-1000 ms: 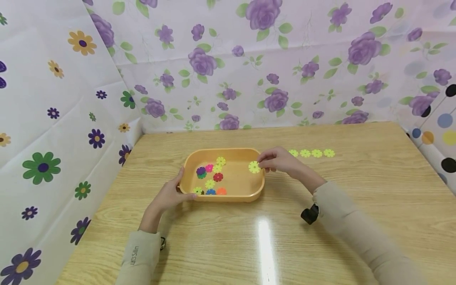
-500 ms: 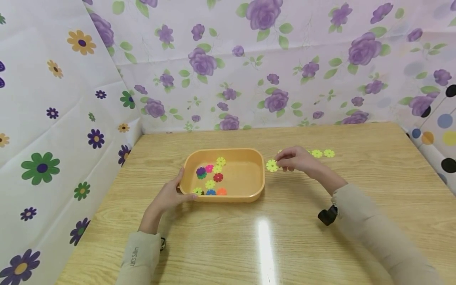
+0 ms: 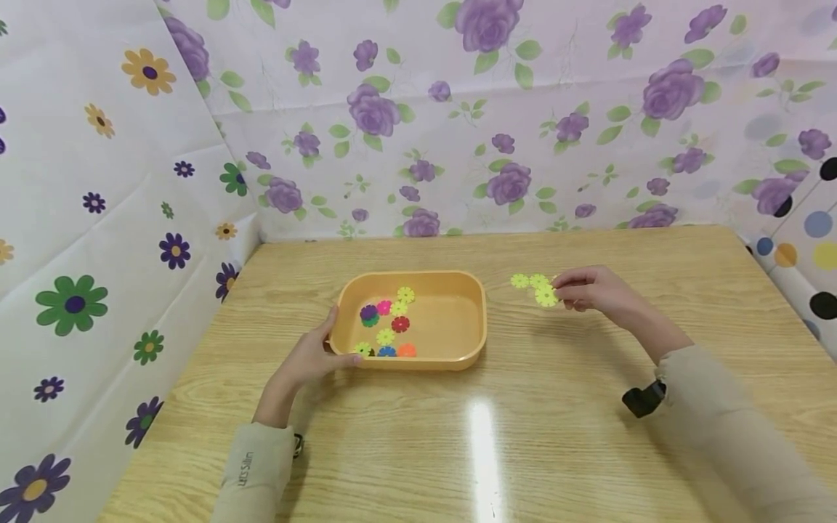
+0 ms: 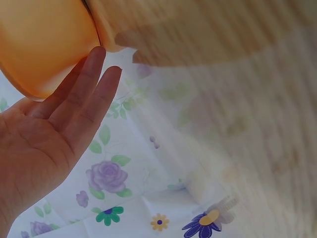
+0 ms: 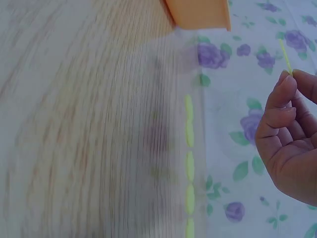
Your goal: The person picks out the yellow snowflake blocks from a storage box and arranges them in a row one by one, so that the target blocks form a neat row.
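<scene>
My right hand point(image 3: 598, 294) pinches a yellow flower-shaped plastic disc point(image 3: 546, 295) between thumb and fingertips. In the right wrist view that disc point(image 5: 285, 57) shows edge-on, raised off the table. Close behind it, a row of matching yellow discs point(image 3: 519, 280) lies on the table, partly covered by the hand; the right wrist view shows several in line point(image 5: 190, 166). My left hand point(image 3: 309, 359) holds the left end of a shallow orange plastic basin point(image 3: 451, 361), thumb over the front rim, fingers along the outer wall point(image 4: 74, 94). Inside lie loose discs, including red point(image 3: 400, 325), purple point(image 3: 369, 313) and yellow ones.
The wooden table point(image 3: 418, 436) meets a rose-patterned sheet point(image 3: 458, 167) at the back and a flower-patterned sheet point(image 3: 131, 218) at the left. A dotted sheet point(image 3: 804, 240) borders the right side. The basin's right half shows its bare floor.
My right hand has carried the yellow disc from above the basin's right rim rightward to the row, uncovering the row's left end. The left hand and basin have stayed put.
</scene>
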A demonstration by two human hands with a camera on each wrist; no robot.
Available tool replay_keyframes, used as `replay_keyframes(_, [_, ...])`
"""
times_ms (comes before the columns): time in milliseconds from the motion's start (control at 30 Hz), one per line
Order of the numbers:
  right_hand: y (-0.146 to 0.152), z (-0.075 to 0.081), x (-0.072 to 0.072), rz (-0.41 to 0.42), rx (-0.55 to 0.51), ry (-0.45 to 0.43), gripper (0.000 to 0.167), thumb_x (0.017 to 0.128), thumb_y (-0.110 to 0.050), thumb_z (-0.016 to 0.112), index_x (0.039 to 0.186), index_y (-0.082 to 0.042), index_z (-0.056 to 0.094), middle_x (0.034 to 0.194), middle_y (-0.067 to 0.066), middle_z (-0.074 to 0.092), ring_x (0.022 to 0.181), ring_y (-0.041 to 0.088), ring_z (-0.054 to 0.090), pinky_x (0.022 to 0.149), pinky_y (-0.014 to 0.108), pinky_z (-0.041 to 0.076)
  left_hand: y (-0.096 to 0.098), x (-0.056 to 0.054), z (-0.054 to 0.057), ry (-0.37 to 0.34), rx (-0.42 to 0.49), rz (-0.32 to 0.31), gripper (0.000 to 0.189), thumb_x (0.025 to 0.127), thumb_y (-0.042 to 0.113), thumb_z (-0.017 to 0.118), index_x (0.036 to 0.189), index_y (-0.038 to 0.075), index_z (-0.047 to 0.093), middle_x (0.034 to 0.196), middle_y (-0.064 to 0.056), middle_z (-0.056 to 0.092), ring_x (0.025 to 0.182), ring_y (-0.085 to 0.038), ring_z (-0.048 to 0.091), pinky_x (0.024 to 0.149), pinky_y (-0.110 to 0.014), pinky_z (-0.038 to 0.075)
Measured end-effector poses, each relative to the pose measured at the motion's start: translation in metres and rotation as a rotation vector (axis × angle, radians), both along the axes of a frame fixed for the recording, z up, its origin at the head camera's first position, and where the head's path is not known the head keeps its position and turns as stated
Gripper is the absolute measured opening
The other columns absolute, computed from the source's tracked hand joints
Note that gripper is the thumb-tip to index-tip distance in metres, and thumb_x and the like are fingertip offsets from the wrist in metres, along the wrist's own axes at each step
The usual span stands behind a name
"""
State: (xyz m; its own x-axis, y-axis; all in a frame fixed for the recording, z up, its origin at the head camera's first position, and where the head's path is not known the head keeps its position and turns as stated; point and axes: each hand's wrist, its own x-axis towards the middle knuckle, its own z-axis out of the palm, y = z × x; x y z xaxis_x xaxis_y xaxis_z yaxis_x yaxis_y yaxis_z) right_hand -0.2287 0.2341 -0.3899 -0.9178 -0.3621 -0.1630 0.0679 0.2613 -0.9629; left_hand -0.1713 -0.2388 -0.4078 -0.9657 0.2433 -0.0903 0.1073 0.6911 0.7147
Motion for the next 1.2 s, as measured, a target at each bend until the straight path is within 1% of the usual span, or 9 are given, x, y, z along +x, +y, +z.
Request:
replay_keyframes(67, [0.008, 0.002, 0.001, -0.01, -0.002, -0.01, 0.036, 0.087, -0.018, 0.062, 0.111, 0.008, 0.054, 0.08, 0.003, 0.06, 0.069, 0.015, 0.054, 0.063, 0.031, 0.046, 0.0, 0.0, -0.001, -0.006, -0.002, 0.007, 0.106, 0.072, 0.033, 0.077, 0.145, 0.001, 0.008, 0.135, -0.027, 0.038, 0.1, -0.027, 0.055, 0.085, -0.038, 0.046])
replay_keyframes(133, [0.016, 0.004, 0.002, -0.021, -0.007, -0.015, 0.031, 0.087, -0.019, 0.062, 0.109, 0.003, 0.057, 0.081, 0.003, 0.06, 0.07, 0.013, 0.054, 0.064, 0.029, 0.047, 0.0, -0.001, 0.0, -0.011, -0.007, 0.012, 0.107, 0.071, 0.035, 0.077, 0.145, 0.002, 0.008, 0.138, -0.026, 0.035, 0.102, -0.026, 0.054, 0.087, -0.038, 0.045])
replay_keyframes(267, [0.032, 0.005, 0.001, -0.066, -0.109, -0.054, 0.01, 0.088, -0.014, 0.061, 0.096, -0.012, 0.066, 0.08, 0.001, 0.062, 0.069, 0.012, 0.055, 0.062, 0.025, 0.047, 0.001, -0.001, 0.0, -0.02, -0.003, 0.014, 0.107, 0.071, 0.036, 0.077, 0.145, 0.003, 0.008, 0.141, -0.024, 0.031, 0.105, -0.026, 0.052, 0.089, -0.039, 0.044])
replay_keyframes(367, [0.043, 0.005, 0.0, -0.096, -0.203, -0.085, 0.013, 0.088, -0.009, 0.059, 0.089, -0.018, 0.069, 0.078, -0.001, 0.062, 0.067, 0.011, 0.056, 0.06, 0.024, 0.048, 0.001, -0.001, -0.001, -0.019, 0.0, 0.01, 0.108, 0.071, 0.036, 0.077, 0.145, 0.003, 0.007, 0.14, -0.024, 0.032, 0.103, -0.026, 0.053, 0.088, -0.038, 0.045])
replay_keyframes(467, [0.053, 0.004, -0.002, -0.104, -0.229, -0.096, 0.015, 0.089, -0.008, 0.059, 0.088, -0.018, 0.069, 0.078, -0.001, 0.062, 0.068, 0.011, 0.057, 0.06, 0.024, 0.048, 0.0, -0.001, -0.001, -0.015, -0.003, 0.007, 0.108, 0.071, 0.036, 0.077, 0.145, 0.002, 0.007, 0.139, -0.025, 0.033, 0.102, -0.026, 0.053, 0.087, -0.038, 0.045])
replay_keyframes(767, [0.079, 0.0, -0.008, -0.166, -0.181, -0.087, 0.014, 0.089, -0.011, 0.058, 0.091, -0.021, 0.067, 0.081, -0.002, 0.062, 0.07, 0.009, 0.057, 0.06, 0.024, 0.048, 0.001, 0.0, 0.002, -0.006, 0.009, 0.0, 0.107, 0.071, 0.034, 0.077, 0.145, 0.002, 0.007, 0.137, -0.026, 0.037, 0.099, -0.026, 0.055, 0.083, -0.037, 0.047])
replay_keyframes(1033, [0.103, -0.017, -0.016, -0.307, -0.049, -0.103, 0.017, 0.09, -0.017, 0.057, 0.083, -0.031, 0.064, 0.08, -0.013, 0.061, 0.072, 0.004, 0.058, 0.064, 0.022, 0.048, 0.0, -0.001, 0.001, -0.001, -0.011, -0.003, 0.108, 0.071, 0.038, 0.077, 0.145, 0.002, 0.007, 0.139, -0.025, 0.034, 0.102, -0.025, 0.055, 0.086, -0.038, 0.046])
replay_keyframes(1133, [0.107, -0.022, -0.017, -0.347, 0.017, -0.105, 0.01, 0.091, -0.02, 0.057, 0.087, -0.028, 0.063, 0.079, -0.016, 0.06, 0.074, 0.004, 0.057, 0.066, 0.022, 0.048, -0.001, -0.001, 0.0, 0.0, -0.016, -0.006, 0.108, 0.071, 0.037, 0.077, 0.145, 0.002, 0.007, 0.138, -0.025, 0.035, 0.101, -0.025, 0.055, 0.086, -0.038, 0.046])
replay_keyframes(1200, [0.108, -0.025, -0.019, -0.358, 0.071, -0.103, 0.008, 0.091, -0.022, 0.057, 0.097, -0.021, 0.061, 0.079, -0.017, 0.059, 0.075, 0.004, 0.057, 0.068, 0.023, 0.049, -0.001, -0.001, 0.0, 0.002, -0.018, -0.006, 0.107, 0.071, 0.037, 0.077, 0.145, 0.002, 0.007, 0.138, -0.025, 0.036, 0.101, -0.025, 0.055, 0.086, -0.038, 0.046])
